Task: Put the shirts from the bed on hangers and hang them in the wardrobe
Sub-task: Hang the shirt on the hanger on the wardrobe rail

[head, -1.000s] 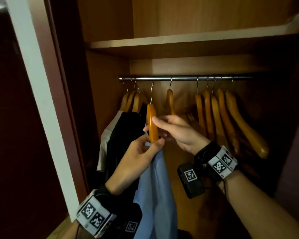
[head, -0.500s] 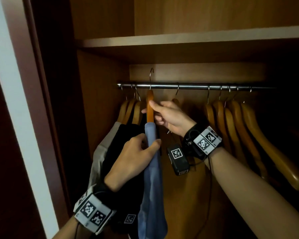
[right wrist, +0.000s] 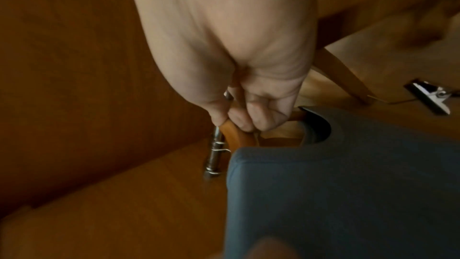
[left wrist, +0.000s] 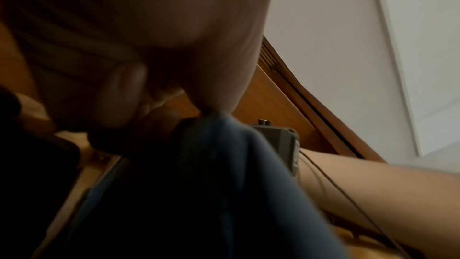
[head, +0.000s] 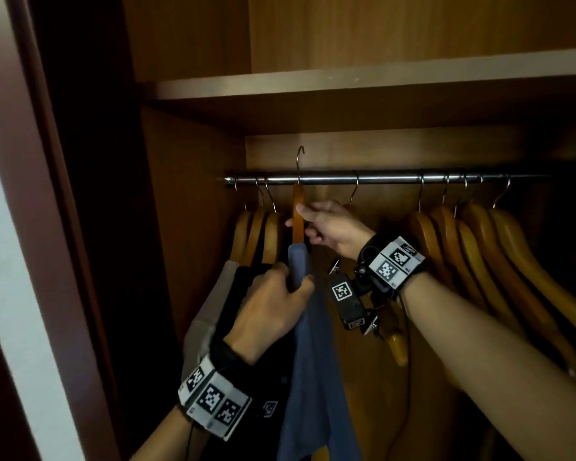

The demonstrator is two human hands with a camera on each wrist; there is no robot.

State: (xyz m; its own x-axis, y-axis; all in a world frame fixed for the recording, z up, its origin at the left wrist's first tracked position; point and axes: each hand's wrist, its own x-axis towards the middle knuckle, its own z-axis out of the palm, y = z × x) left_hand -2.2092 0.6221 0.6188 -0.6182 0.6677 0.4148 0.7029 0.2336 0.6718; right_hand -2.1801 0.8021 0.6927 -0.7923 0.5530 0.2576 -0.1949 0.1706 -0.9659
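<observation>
A blue shirt point(head: 313, 367) hangs on a wooden hanger point(head: 297, 214) held up at the wardrobe rail point(head: 379, 178). The hanger's metal hook point(head: 300, 161) rises above the rail. My right hand point(head: 326, 227) pinches the hanger's wooden neck, as the right wrist view shows at the hanger point(right wrist: 236, 133) above the shirt point(right wrist: 348, 184). My left hand point(head: 273, 304) grips the shirt's shoulder lower down; the left wrist view shows its fingers point(left wrist: 119, 94) curled round the blue cloth point(left wrist: 224, 184).
A black shirt point(head: 246, 294) and a pale one point(head: 210, 314) hang at the rail's left end on wooden hangers. Several bare wooden hangers point(head: 479, 254) fill the right half. A shelf point(head: 346, 81) runs above the rail. The wardrobe side wall point(head: 187, 211) stands on the left.
Both hands have lifted the hanger with the blue shirt upward; its hook went from below the rail to above it. The view has come closer to the rail.
</observation>
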